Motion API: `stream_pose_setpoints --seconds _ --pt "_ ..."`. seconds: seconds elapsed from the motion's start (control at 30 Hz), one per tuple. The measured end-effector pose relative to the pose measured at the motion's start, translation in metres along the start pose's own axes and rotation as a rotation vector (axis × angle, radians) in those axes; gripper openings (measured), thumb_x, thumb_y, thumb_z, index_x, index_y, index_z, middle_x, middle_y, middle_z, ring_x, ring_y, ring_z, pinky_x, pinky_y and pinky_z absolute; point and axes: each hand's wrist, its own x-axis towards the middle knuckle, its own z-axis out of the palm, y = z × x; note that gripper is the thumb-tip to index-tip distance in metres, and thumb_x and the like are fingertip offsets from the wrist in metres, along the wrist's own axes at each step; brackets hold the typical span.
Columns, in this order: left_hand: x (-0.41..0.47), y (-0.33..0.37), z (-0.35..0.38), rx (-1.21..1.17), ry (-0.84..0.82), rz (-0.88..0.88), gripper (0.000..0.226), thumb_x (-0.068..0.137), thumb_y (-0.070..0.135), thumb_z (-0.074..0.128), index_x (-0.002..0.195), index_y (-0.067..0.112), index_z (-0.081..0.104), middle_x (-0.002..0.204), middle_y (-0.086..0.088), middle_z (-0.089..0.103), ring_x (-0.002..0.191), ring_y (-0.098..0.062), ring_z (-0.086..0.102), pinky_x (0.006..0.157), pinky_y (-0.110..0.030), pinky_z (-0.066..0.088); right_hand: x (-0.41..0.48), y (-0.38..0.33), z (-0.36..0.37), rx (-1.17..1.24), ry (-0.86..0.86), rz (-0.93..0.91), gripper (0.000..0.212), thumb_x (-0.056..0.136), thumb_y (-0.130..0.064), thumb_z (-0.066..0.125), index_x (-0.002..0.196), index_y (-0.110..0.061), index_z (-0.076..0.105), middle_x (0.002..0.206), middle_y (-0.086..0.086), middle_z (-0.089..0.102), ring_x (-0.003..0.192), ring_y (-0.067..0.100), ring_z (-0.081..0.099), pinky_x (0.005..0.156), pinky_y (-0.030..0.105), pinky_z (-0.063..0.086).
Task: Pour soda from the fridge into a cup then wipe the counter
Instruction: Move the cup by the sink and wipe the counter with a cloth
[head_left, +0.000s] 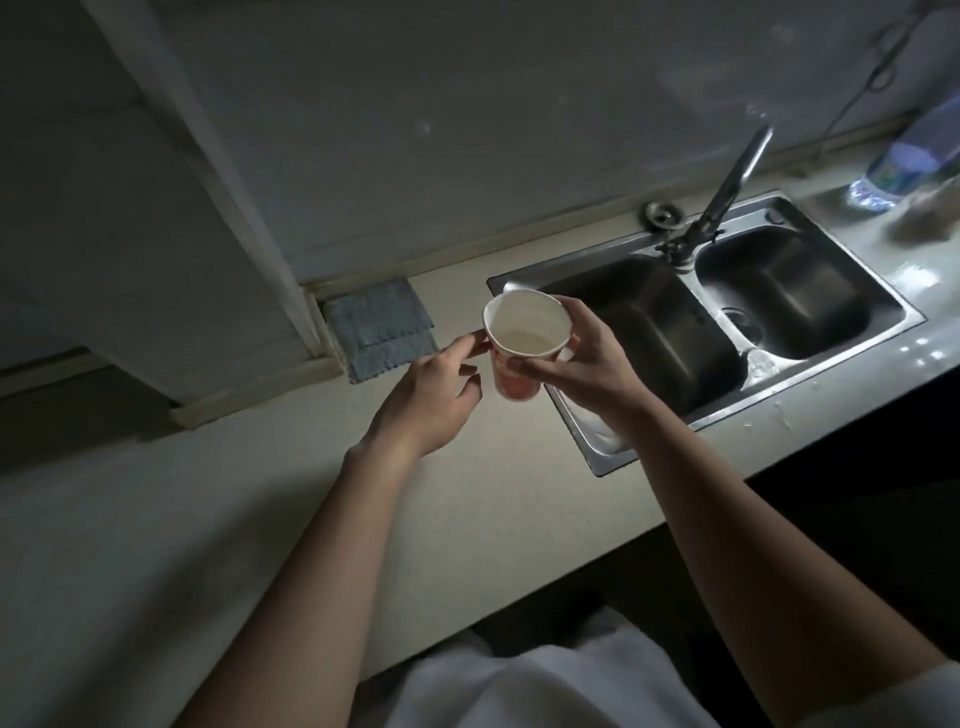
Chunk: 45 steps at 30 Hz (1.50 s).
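Holding white paper cup w/ red print (515, 387) above beige counter (519, 499), at left rim of steel double sink (584, 436): R hand (582, 364) thumb + fingers curled round it. L hand (431, 400) fingers loosely bent, index tip touching cup side. Grey-blue folded cloth (382, 330) near wall.

Double-basin steel sink (800, 291), right of centre. Faucet (730, 184) rises from its rear rim, between the basins. Round metal strainer (662, 213) lies just behind the rim.
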Motion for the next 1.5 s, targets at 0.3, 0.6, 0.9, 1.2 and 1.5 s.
stream_pose_setpoints --seconds 0.3,0.6,0.9,1.2,1.5 --pt "0.039 0.021 0.033 0.027 0.112 -0.258 0.062 0.096 0.013 0.05 0.15 0.036 0.028 0.141 0.018 0.05 0.115 -0.003 0.057 0.096 -0.026 0.045 0.078 0.038 -0.034 0.102 -0.249 -0.085 0.078 0.071 -0.022 0.087 0.137 -0.012 0.046 0.127 0.002 0.057 0.111 0.009 0.06 0.086 0.022 0.055" --pt "0.067 0.047 0.048 0.099 0.256 -0.385 0.06 0.095 0.012 0.046 0.146 0.04 0.033 0.142 0.018 0.05 0.115 -0.007 0.058 0.097 -0.032 0.048 0.13 0.048 -0.057 0.132 -0.436 -0.18 0.076 0.07 -0.026 0.088 0.134 -0.013 0.049 0.124 0.002 0.059 0.11 0.008 0.06 0.081 0.018 0.052" --pt "0.1 0.036 0.045 0.156 0.258 -0.419 0.057 0.096 0.016 0.046 0.145 0.042 0.032 0.128 -0.003 0.061 0.101 -0.015 0.061 0.084 -0.034 0.052 0.162 0.055 -0.054 0.086 -0.448 -0.206 0.086 0.063 -0.045 0.086 0.135 -0.019 0.046 0.125 -0.001 0.057 0.111 0.014 0.061 0.085 0.032 0.058" --pt "0.124 0.007 0.045 0.153 0.186 -0.455 0.056 0.097 0.012 0.045 0.146 0.036 0.033 0.121 -0.002 0.063 0.081 -0.012 0.063 0.067 -0.036 0.056 0.18 0.077 -0.031 0.091 -0.427 -0.142 0.085 0.066 -0.034 0.089 0.136 -0.015 0.043 0.125 0.002 0.056 0.11 0.015 0.061 0.085 0.035 0.058" --pt "0.128 -0.017 0.054 0.139 0.137 -0.455 0.058 0.095 0.01 0.046 0.146 0.034 0.03 0.135 -0.004 0.056 0.111 -0.023 0.06 0.085 -0.04 0.054 0.187 0.095 -0.017 0.019 -0.433 -0.133 0.087 0.068 -0.022 0.089 0.138 -0.012 0.039 0.13 0.007 0.051 0.114 0.021 0.058 0.081 0.045 0.06"
